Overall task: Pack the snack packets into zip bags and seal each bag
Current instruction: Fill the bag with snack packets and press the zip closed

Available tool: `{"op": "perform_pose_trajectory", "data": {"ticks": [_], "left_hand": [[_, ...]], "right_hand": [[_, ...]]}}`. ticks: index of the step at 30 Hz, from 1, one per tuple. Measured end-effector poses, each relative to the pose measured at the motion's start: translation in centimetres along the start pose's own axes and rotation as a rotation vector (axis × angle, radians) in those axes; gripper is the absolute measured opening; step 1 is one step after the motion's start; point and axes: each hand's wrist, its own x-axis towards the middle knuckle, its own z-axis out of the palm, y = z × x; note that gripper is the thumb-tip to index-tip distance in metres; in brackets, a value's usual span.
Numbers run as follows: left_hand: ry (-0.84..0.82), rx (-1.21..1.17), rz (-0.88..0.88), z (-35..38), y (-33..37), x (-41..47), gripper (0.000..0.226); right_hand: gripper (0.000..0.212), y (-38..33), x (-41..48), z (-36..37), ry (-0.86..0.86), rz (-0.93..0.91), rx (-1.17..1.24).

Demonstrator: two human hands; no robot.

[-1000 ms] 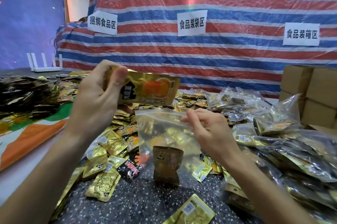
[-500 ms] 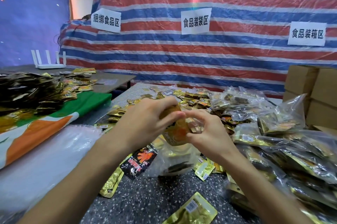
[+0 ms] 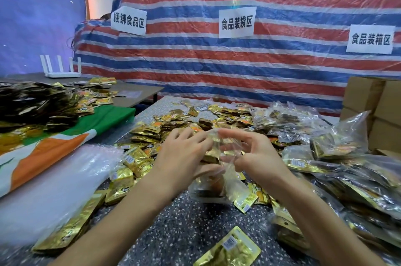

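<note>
Left hand and right hand pinch my clear plastic zip bag by its mouth; filling looks done, so I'd next press the zip shut toward three o'clock.

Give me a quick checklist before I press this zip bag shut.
1. Both hands on bag mouth: left hand and right hand pinch the zip bag at its top. Ok.
2. Snack packets inside: gold shows through the plastic. Ok.
3. Zip strip free of packets: blurred. Cannot tell.
4. Strip edges aligned: cannot tell.
5. Bag supported: its bottom rests on the speckled table. Ok.
</note>
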Motion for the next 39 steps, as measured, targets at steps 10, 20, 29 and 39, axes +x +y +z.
{"op": "perform_pose_trajectory", "data": {"ticks": [10,20,29,39], "left_hand": [[0.132,-0.506,0.136,1.5,-5.4,-3.2,0.022],[0.246,-1.011,-0.185,-0.5,-5.5,-1.5,0.018],[0.195,-1.35,-0.428,-0.5,-5.4,-0.7,0.032],[0.167,-1.502,-0.518,1.1,-5.5,-2.3,0.019]], "right_hand": [[0.054,1.2,-0.2,-2.1,0.074,0.005,-0.068],[0.026,0.0,0.0,-4.0,0.07,-0.16,-0.182],[0.028,1.1,0.1,-4.0,0.129,-0.17,-0.189],[0.025,1.7,0.3,-3.4,0.134,-0.106,-0.136]]}}
